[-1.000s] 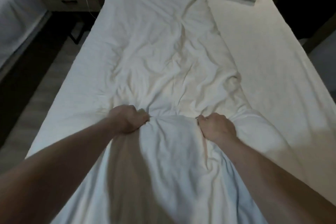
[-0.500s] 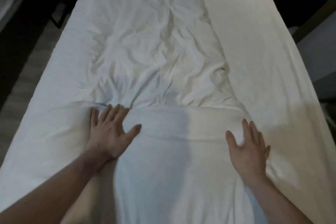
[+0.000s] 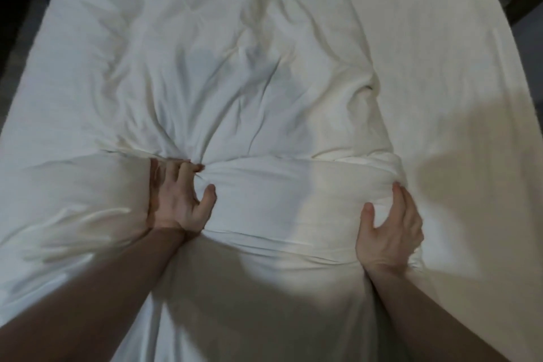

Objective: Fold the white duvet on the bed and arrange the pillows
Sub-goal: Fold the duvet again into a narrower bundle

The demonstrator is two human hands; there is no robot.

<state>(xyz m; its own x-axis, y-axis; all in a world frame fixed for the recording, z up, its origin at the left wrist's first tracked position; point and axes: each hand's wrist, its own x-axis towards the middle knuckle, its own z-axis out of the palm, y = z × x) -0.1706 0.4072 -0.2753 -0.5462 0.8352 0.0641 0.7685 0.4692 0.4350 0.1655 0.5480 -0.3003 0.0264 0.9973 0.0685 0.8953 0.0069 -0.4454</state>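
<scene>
I'm gripping the white duvet (image 3: 235,82) fold mid-bed, left hand (image 3: 176,197) fingers bunching fabric, right hand (image 3: 390,232) curling around its edge; next I'm lifting both evenly forward.

Two bare forearms reach in from the lower corners of the frame, with no sleeves, watch, bracelet or rings visible. The left hand (image 3: 176,200) and right hand (image 3: 388,232) are uncovered, without gloves; the fingers (image 3: 398,194) show short, plain nails where they can be seen.
</scene>
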